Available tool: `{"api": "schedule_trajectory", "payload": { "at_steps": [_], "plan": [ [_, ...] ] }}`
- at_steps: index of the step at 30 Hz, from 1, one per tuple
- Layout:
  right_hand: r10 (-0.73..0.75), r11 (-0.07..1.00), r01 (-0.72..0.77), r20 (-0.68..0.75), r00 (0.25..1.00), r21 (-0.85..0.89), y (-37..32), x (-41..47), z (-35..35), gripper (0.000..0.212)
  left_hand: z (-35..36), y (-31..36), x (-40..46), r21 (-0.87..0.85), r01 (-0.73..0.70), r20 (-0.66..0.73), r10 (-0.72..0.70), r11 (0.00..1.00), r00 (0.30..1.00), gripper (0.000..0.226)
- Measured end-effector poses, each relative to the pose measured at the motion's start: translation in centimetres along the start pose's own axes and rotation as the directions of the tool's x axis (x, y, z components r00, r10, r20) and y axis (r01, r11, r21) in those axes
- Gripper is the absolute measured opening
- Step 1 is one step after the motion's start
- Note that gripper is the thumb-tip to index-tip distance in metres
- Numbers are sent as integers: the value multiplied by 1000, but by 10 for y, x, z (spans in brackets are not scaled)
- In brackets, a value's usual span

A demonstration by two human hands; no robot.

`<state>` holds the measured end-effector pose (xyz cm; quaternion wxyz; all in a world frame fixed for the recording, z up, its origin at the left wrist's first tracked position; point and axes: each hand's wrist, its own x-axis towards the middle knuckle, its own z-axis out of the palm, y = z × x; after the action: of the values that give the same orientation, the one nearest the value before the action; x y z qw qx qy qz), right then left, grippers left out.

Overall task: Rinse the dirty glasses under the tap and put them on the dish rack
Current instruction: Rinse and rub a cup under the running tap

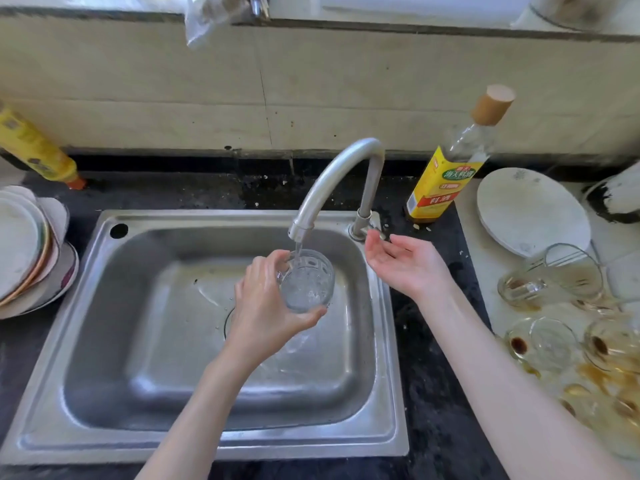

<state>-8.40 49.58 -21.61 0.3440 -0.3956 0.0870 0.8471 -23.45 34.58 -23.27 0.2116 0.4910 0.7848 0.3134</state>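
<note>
Now L hand [263, 306] holding glass [306, 280], under tap [332, 181]

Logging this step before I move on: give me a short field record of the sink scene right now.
left hand: grips a clear glass under the spout
right hand: open, palm up, beside the tap base, holding nothing
tap: running, water falling into the glass
sink: steel basin, no dishes seen inside
dirty glasses: clustered on the counter at right, brown residue
plates: stacked at left
bottle: yellow label, behind the tap
dish rack: cannot tell
</note>
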Motion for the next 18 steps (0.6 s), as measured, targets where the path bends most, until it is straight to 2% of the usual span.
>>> {"api": "schedule_trajectory", "payload": {
  "at_steps": [7, 9, 12, 14, 16, 18],
  "plan": [
    [0, 1000, 0, 27, 1000, 0, -20, 1, 3, 27, -6, 7, 4, 18, -33, -8, 34, 999, 999, 87],
    [1, 998, 1, 32, 999, -71, -17, 2, -2, 32, -6, 9, 3, -28, -9, -20, 9, 1000, 1000, 82],
    [4, 934, -17, -37, 999, -356, -3, -1, -20, 28, -1, 9, 2, -220, 136, -60, -153, 966, 986, 78],
    [77, 855, -131, -126, 989, -502, 16, -8, -41, 27, 3, 6, 0, -372, 293, -30, -327, 881, 945, 75],
    [169, 777, -260, -207, 964, -574, 37, -14, -61, 46, 8, 2, -3, -447, 369, -6, -415, 815, 910, 73],
    [256, 762, -342, -230, 939, -550, 54, -18, -70, 72, 12, 4, -7, -492, 396, 12, -448, 775, 894, 72]
  ]
}}
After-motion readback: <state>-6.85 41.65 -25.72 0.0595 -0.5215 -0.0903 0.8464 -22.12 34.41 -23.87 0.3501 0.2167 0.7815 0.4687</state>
